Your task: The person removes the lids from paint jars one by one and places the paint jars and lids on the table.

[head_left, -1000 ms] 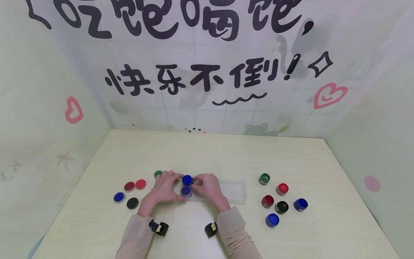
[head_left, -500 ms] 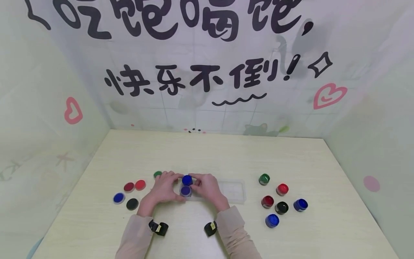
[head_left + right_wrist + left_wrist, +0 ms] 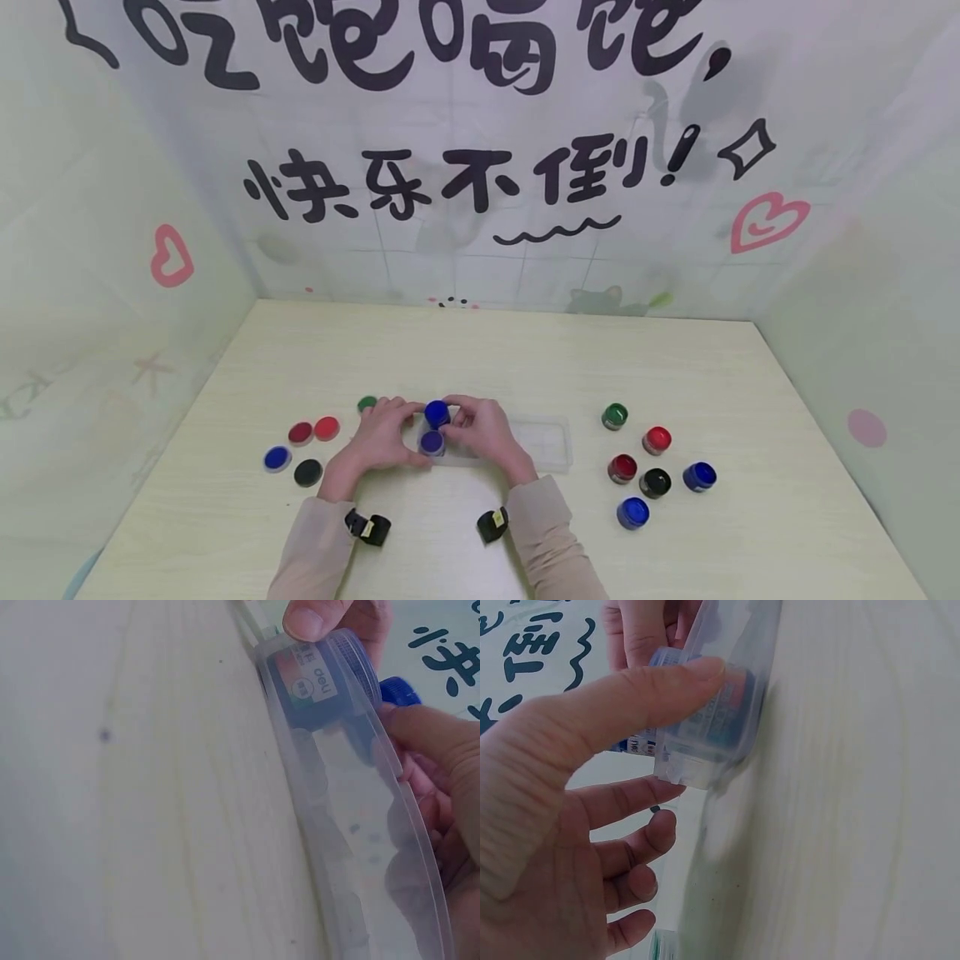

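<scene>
A clear plastic tray lies at the middle of the table. My left hand grips its left end, the thumb on the near wall and the forefinger at the far side. In that end sits a jar with a blue cap; its printed label shows through the wall in the right wrist view. Just behind it, a second small blue-capped jar is pinched between thumb and forefinger of my right hand. It stands higher than the first, tilted slightly. Its base is hidden in the head view.
Several small paint jars stand at the right: green, red, dark red, black and two blue ones. At the left lie round lid-like discs, among them blue and black.
The blue-capped jar in my right hand has shifted slightly up and to the right, and that hand's fingers moved with it. My left hand keeps its hold on the tray.
</scene>
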`<action>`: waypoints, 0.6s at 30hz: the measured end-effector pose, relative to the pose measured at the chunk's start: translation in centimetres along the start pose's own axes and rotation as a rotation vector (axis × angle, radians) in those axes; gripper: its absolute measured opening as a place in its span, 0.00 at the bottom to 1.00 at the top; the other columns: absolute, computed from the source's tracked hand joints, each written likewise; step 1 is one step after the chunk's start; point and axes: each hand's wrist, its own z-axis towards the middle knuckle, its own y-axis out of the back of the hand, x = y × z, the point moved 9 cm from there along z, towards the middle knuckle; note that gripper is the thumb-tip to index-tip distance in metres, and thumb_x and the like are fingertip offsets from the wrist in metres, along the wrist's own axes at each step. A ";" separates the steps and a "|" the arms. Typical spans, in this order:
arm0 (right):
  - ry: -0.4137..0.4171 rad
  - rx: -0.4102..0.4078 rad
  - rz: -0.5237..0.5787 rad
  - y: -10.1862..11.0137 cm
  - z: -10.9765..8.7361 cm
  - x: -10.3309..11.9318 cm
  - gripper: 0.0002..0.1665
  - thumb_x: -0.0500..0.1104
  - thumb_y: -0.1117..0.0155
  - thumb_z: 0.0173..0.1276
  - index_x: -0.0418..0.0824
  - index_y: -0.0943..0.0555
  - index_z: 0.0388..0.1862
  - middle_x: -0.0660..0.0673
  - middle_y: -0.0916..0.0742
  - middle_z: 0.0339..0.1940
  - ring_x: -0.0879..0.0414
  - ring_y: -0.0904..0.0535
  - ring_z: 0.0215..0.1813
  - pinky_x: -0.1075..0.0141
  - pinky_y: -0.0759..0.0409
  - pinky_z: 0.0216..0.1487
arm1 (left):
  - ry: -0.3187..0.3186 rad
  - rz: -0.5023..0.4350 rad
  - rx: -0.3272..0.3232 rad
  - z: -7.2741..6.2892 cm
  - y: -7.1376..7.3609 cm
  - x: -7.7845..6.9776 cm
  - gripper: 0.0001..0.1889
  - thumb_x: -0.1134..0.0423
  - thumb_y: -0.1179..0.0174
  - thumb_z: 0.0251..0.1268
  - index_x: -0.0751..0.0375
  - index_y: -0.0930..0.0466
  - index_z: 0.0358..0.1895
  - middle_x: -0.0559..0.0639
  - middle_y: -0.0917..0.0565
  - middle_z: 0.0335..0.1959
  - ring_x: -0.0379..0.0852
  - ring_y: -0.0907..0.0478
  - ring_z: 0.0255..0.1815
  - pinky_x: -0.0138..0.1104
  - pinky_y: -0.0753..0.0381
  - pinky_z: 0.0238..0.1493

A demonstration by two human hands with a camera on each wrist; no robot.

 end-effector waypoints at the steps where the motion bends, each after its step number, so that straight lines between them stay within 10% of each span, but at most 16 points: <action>1: 0.006 -0.015 0.025 0.2 0.0 0.1 0.20 0.33 0.30 0.55 0.32 0.20 0.48 0.45 0.16 0.22 0.68 0.28 0.21 0.74 0.29 0.23 | 0.002 0.001 0.002 0.0 0.0 0.0 0.41 0.49 0.22 0.30 0.64 0.24 0.54 0.46 0.28 0.31 0.46 0.37 0.36 0.40 0.42 0.38; 10: 0.004 -0.156 0.150 3.6 -0.3 1.5 0.20 0.30 0.29 0.52 0.30 0.20 0.46 0.41 0.17 0.19 0.67 0.30 0.19 0.73 0.31 0.22 | 0.008 0.015 0.017 0.5 0.1 0.0 0.41 0.46 0.23 0.32 0.61 0.24 0.56 0.46 0.27 0.33 0.45 0.37 0.36 0.39 0.41 0.38; 18: -0.038 -0.235 0.190 7.3 -1.2 4.3 0.19 0.27 0.30 0.51 0.27 0.20 0.44 0.38 0.18 0.18 0.64 0.30 0.19 0.74 0.33 0.22 | -0.112 -0.175 -0.131 1.3 4.0 -3.6 0.28 0.55 0.27 0.46 0.61 0.21 0.52 0.50 0.25 0.35 0.50 0.34 0.39 0.40 0.40 0.39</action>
